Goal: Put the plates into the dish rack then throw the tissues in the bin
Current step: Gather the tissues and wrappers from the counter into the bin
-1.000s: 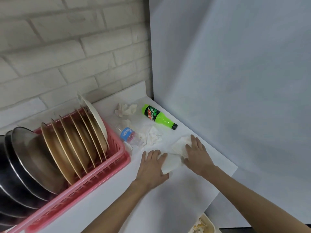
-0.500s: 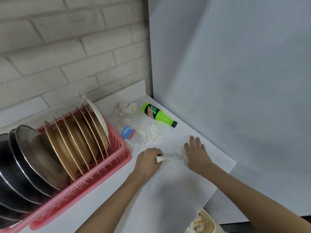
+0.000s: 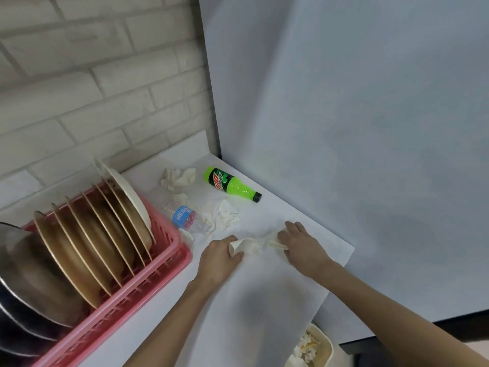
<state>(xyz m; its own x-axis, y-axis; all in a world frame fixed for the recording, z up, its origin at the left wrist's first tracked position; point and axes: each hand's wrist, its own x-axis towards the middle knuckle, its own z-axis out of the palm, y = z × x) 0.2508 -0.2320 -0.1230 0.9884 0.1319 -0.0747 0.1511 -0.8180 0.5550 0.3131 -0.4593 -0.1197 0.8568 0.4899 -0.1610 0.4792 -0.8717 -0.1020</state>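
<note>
A pink dish rack (image 3: 158, 271) at the left holds several tan plates (image 3: 87, 245), a white plate (image 3: 127, 192) and steel plates (image 3: 23, 282) standing on edge. On the white counter, my left hand (image 3: 219, 258) grips one end of a white tissue (image 3: 251, 246) and my right hand (image 3: 301, 247) grips its other end. Two more crumpled tissues lie further back, one (image 3: 177, 177) near the wall and one (image 3: 222, 215) beside the water bottle. A cream bin (image 3: 326, 348) with tissues inside stands below the counter's right edge.
A green soda bottle (image 3: 232, 184) lies on its side near the grey back panel. A clear water bottle (image 3: 185, 217) with a blue label lies next to the rack. The counter's edge (image 3: 341, 271) runs just right of my right hand.
Both hands, flat on spread tissue a second ago, have closed and gathered it into a bunched strip held between them. The rest has not moved.
</note>
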